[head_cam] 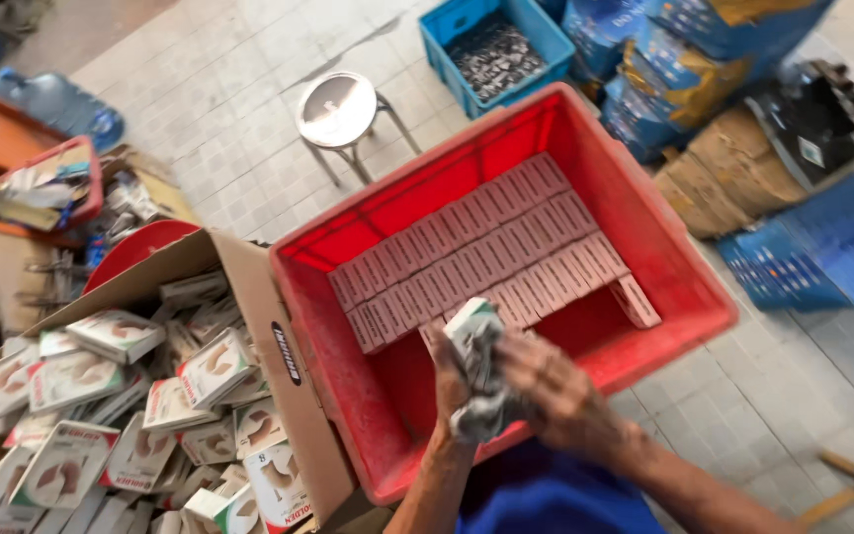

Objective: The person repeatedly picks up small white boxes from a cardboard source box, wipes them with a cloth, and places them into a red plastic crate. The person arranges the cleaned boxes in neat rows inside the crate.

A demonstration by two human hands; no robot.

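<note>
A: Item one, the hands. What are they holding?

B: The left hand (pixel 454 381) and the right hand (pixel 551 391) are meeting over the near edge of the red crate (pixel 689 272). Both are closing their fingers around a small white-and-green box (pixel 473 321) and a grey crumpled wad (pixel 481 410) just below it. The box is sticking up above the fingers, tilted. The picture is blurring here, so which fingers are pressing the box and which the wad I cannot tell.

A: Item two, the crate's contents?

B: Rows of small pinkish-red packs (pixel 476 257) are lying flat and side by side, filling the far half of the crate floor. One pack (pixel 637 300) is sitting apart at the right end, turned at an angle. The near part of the floor is showing bare red.

A: Item three, to the left?

B: An open cardboard carton (pixel 259 297) is touching the crate's left wall. Inside it, loose white boxes (pixel 116 331) with red and brown printing are lying in a jumbled heap.

A: Item four, beyond?

B: A round metal stool (pixel 338 107) is standing on the tiled floor behind the crate. A blue crate (pixel 437 40) of small dark pieces is sitting near the far corner, with blue sacks (pixel 664 59) beside it.
</note>
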